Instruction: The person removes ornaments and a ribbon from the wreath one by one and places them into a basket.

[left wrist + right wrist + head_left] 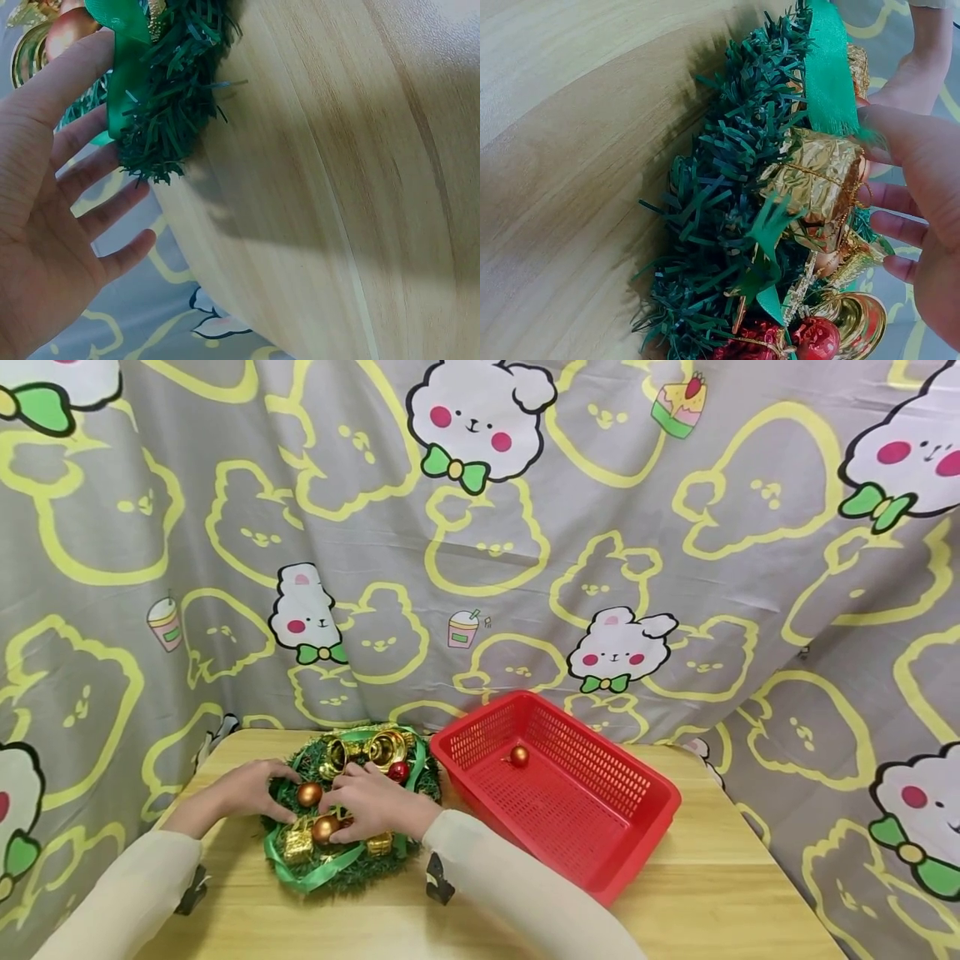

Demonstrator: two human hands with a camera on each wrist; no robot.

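Observation:
A green tinsel wreath (352, 877) with green ribbon and gold ornaments lies on the table. My left hand (251, 789) is at its left side, fingers spread along the tinsel and ribbon (129, 82), thumb beside a copper Christmas ball (308, 793). Over the middle reaches my right hand (375, 806), its thumb and forefinger pinching a second copper ball (325, 829), mostly hidden in the right wrist view. Close to that hand sit a gold-wrapped gift box (814, 169), a red ball (398, 772) and gold bells (386, 747).
Right of the wreath stands a red plastic basket (555, 852), turned at an angle, with one copper ball (519, 756) inside. The wooden table (720, 893) reaches back to a grey patterned curtain (495, 635).

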